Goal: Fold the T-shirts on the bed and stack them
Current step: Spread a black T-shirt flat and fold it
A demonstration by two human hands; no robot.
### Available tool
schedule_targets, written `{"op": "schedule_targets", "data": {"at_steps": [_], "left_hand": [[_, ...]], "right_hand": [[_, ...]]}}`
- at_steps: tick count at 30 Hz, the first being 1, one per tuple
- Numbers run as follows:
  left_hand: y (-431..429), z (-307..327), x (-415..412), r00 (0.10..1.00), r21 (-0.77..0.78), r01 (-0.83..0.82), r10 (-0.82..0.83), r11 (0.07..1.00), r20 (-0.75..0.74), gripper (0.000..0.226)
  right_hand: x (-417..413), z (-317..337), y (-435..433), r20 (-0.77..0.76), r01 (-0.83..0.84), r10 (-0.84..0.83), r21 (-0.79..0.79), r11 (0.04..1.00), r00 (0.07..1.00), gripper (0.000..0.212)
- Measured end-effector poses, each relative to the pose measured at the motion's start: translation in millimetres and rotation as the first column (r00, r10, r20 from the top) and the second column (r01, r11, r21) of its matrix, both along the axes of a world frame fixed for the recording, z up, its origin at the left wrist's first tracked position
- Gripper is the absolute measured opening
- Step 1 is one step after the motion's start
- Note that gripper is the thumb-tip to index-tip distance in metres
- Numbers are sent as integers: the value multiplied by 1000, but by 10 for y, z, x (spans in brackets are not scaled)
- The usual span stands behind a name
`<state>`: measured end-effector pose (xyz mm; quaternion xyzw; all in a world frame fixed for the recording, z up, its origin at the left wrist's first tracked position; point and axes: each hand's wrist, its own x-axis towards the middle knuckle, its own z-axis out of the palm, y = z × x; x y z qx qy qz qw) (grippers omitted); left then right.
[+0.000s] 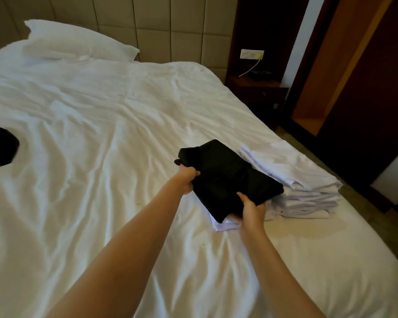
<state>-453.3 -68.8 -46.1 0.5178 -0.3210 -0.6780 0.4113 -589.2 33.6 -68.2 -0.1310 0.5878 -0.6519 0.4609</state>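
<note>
Bed [97, 115]: rumpled white sheet before me.
Headboard [170, 31]: beige padded panels behind the pillow [78, 42].
Nightstand [257, 88]: dark wood, to my right, below a wall socket [251, 54].
Floor [307, 154]: grey-brown strip beside the bed.

The wrinkled white bed sheet [101, 125] is lit brightly, approx. blown out at the white pillow [78, 42]. The dark wooden nightstand [255, 88] is left in shadow. No detail is resolved in the folded black T-shirt [225, 175]. Pic edges are bent by wide-angle lens.

Both forearms are bare along their whole visible length, lower centre of the frame. The left grip [187, 179] and the right grip [251, 211] are bare hands.
</note>
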Motion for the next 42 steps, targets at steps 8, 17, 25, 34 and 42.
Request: {"op": "schedule_targets", "data": {"at_steps": [8,17,25,34,42], "left_hand": [[-5,221,-168,997,-205,-3,-14,979,-81,73],[174,212,-115,944,-153,90,-36,984,327,78],[467,626,441,813,-202,150,-4,968,582,78],[932,960,1520,582,-268,198,107,943,806,67],[1361,863,2786,437,-218,34,181,975,881,60]], "right_hand": [[-1,14,35,-147,57,-69,-86,995,987,62],[52,14,240,-256,341,-327,10,940,910,52],[384,496,383,-661,86,-224,-234,968,717,25],[1386,826,221,-918,-560,347,187,807,193,30],[2416,756,318,-866,-759,491,382,527,-95,35]]}}
